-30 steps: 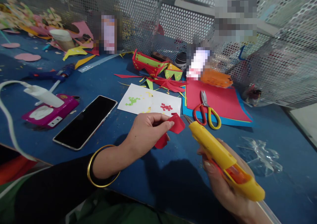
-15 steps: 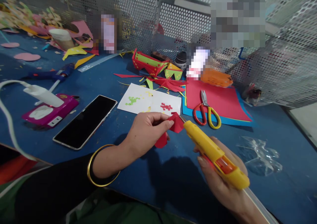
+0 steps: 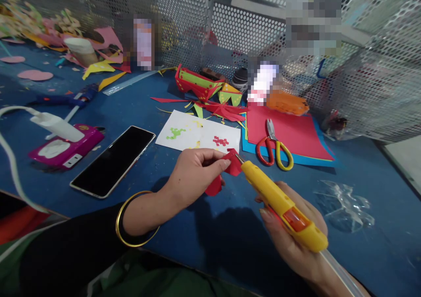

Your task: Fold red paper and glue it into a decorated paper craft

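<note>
My left hand [image 3: 194,174] pinches the red paper [image 3: 235,166], folded already, over the table [image 3: 305,178], my right hand [image 3: 292,253] grips the glue gun [image 3: 269,189], tip at it, gluing apparently unfinished, and red bits [image 3: 220,141] lie loose on the card [image 3: 210,128].

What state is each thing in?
Small red paper piece, bent, pinched by left hand
Yellow plastic glue gun, gripped in right hand, metal tip at paper
Red- and yellow-handled metal scissors, unheld, handles apart
Black rectangular phone, lying flat, screen dark
White plastic charger, plugged into purple socket block
White rectangular sheet, flat, bearing coloured paper bits
</note>
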A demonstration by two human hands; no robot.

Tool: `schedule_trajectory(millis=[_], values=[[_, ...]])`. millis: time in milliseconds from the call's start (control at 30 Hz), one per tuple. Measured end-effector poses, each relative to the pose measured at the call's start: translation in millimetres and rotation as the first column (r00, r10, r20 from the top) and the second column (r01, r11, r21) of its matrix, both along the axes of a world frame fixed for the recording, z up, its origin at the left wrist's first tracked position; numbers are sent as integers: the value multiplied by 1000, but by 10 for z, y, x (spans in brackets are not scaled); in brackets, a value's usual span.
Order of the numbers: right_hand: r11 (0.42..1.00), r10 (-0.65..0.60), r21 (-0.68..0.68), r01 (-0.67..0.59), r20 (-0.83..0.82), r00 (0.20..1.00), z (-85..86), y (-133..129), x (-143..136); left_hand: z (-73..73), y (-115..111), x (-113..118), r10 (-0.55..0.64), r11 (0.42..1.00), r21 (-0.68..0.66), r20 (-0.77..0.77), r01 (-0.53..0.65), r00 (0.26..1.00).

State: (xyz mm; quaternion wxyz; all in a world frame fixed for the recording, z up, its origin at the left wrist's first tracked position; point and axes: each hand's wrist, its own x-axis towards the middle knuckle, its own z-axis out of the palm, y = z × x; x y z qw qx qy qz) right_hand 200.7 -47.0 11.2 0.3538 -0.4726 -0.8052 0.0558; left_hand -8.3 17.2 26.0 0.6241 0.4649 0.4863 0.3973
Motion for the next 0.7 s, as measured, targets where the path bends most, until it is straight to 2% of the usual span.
schedule_trajectory(millis=[267, 533, 633, 700], values=[[998, -28, -62, 29, 19, 999, 19, -2, -1, 2, 9, 4, 14, 1000, 20, -31, -13, 999], [1000, -16, 6, 16, -17, 1000, 39, -26, 1, -13, 4, -1, 8, 1000, 0, -8, -8, 1000], [999, -51, 7, 52, -72, 996, -9, -66, 55, -15, -3, -6, 7, 1000, -12, -25, -8, 1000], [996, -82, -59, 73, -172, 982, -50, -89, 95, -15, -1, -6, 10, 1000, -22, -37, -11, 999]])
